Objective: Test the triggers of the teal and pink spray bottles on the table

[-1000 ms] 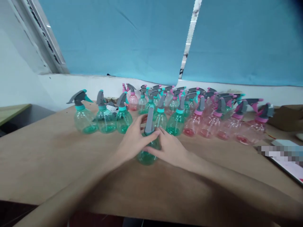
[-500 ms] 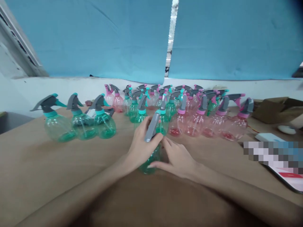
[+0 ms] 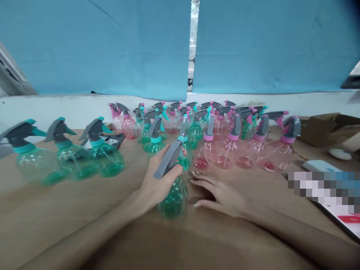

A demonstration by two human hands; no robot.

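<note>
A green spray bottle with a grey trigger head is in front of me, tilted a little. My left hand is closed around its neck, just under the grey head. Just right of the bottle, my right hand lies low over the table with its fingers spread, holding nothing and apart from the bottle. Beyond my left hand stands another green spray bottle. Past my right fingertips is a pink spray bottle, first in a row of several pink ones.
Several green spray bottles stand at the left on the wooden table. More pink and green bottles crowd the back by the wall. On the right are a brown paper bag, a white computer mouse and a partly blurred-out flat item.
My right hand has let go of the bottle and moved right, its fingers spreading. My left hand keeps hold of the bottle, which now tilts left and sits slightly nearer me. The view has shifted.
</note>
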